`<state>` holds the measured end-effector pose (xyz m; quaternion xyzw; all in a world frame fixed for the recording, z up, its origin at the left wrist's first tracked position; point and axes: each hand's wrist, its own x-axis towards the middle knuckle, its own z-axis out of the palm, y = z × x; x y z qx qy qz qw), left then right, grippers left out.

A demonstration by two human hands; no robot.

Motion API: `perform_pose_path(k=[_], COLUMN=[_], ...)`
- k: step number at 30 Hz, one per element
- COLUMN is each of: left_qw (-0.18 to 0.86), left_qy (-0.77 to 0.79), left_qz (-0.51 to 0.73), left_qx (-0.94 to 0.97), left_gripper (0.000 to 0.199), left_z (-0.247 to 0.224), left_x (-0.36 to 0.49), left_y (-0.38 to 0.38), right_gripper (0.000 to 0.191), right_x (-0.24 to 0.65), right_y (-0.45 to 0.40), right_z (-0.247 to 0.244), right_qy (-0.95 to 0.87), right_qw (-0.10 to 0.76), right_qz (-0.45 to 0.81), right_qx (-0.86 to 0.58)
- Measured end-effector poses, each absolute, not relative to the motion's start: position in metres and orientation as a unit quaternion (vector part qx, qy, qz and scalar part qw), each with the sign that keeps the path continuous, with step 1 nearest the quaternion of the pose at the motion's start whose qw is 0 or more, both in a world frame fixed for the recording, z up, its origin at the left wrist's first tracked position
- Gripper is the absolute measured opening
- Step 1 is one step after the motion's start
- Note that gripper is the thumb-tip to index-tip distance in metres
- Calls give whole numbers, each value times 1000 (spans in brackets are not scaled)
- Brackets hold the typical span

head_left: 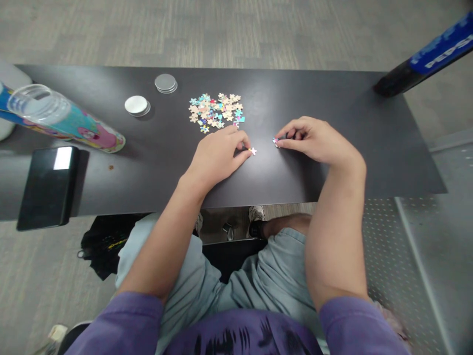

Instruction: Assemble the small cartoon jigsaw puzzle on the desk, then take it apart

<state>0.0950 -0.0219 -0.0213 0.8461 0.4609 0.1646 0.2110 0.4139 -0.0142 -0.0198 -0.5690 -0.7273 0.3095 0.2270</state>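
Observation:
Between the thumb and fingertips of my left hand (221, 152) is a small pinkish jigsaw puzzle piece (253, 151), held low over the dark table. My right hand (314, 139) pinches a second, multicoloured puzzle piece (275, 141) a short way to the right. The two pieces are apart. Just beyond my left hand lies a loose pile of puzzle pieces (216, 111), some showing plain tan backs and others coloured faces.
On the dark table (351, 113), two stacks of round discs, one white-topped (136, 104) and one grey (165, 83), sit left of the pile. Further left are a clear-topped printed tube (74, 118) and a black phone-like device (48, 182). A blue Pepsi cylinder (428, 59) stands at the right end.

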Motion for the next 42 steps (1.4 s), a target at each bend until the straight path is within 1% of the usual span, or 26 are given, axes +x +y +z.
perform_pose_path(k=[2, 5, 7, 10, 15, 18, 21, 23, 25, 26, 28, 30, 32, 34, 37, 39, 42], left_qw=[203, 189, 174, 140, 107, 108, 147, 185, 203, 201, 186, 175, 170, 175, 198, 220, 264], left_qy=[461, 472, 490, 521, 510, 487, 439, 409, 406, 413, 434, 450, 457, 457, 443, 424, 383], left_qz=[160, 159, 166, 165, 122, 128, 154, 171, 190, 200, 215, 219, 221, 223, 227, 227, 217], left_qx=[849, 847, 838, 826, 845, 857, 873, 877, 871, 865, 855, 848, 845, 843, 844, 849, 858], left_gripper=[7, 12, 24, 43, 52, 56, 50, 40, 31, 30, 34, 38, 34, 26, 21, 23, 32], left_z=[-21, -20, -21, -23, -30, -31, -31, -31, -32, -33, -36, -39, -43, -45, -45, -41, -33], left_x=[108, 118, 116, 103, 86, 79, 65, 56, 49, 48, 49, 52, 56, 57, 54, 50, 42], left_y=[-26, -30, -29, -24, -25, -32, -33, -31, -28, -27, -25, -23, -22, -21, -20, -19, -18], right_gripper=[38, 33, 29, 27, 30, 30, 29, 37, 53, 61, 74, 82, 87, 85, 73, 65, 53], right_x=[425, 435, 438, 440, 434, 427, 418, 409, 398, 392, 381, 375, 377, 387, 411, 424, 429], right_y=[-19, -26, -31, -35, -34, -31, -28, -26, -24, -23, -21, -17, -15, -14, -15, -16, -15], right_z=[-20, -17, -14, -11, -10, -8, -6, -6, -8, -10, -15, -21, -24, -26, -27, -28, -25], right_qy=[-719, -711, -699, -684, -689, -697, -703, -710, -715, -716, -719, -720, -719, -715, -702, -689, -679], right_qw=[227, 227, 235, 241, 237, 235, 231, 221, 208, 203, 192, 182, 171, 164, 178, 191, 218], right_qz=[312, 293, 272, 246, 232, 228, 243, 245, 236, 230, 222, 220, 223, 225, 216, 213, 195], right_qx=[-579, -598, -618, -643, -644, -638, -627, -623, -625, -627, -631, -632, -636, -641, -655, -666, -673])
